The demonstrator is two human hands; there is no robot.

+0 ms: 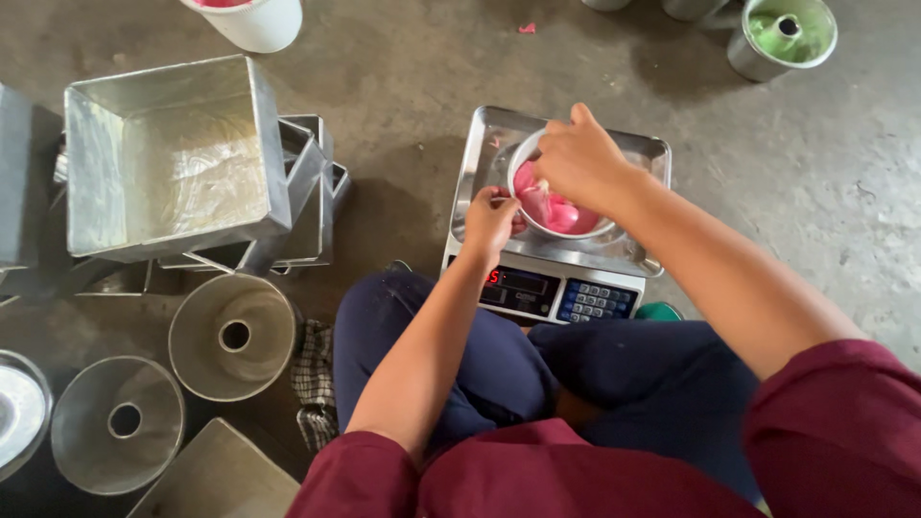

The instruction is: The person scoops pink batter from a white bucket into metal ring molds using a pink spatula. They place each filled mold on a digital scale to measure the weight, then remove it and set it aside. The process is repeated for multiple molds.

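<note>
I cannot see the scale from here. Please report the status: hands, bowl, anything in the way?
Left hand grips bowl rim; right hand over bowl. Pink batter inside, bowl on scale. Square tins and ring moulds stand apart, left.

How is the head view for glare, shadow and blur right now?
Head view: soft daylight, sharp overall. Mild glare on the square tin and the scale tray rim. The person's shadow darkens the floor left of the scale. Right hand hides part of the bowl of pink batter; left hand grips its rim. The scale's red display is partly blocked. Edges bend slightly from the wide lens.
</note>
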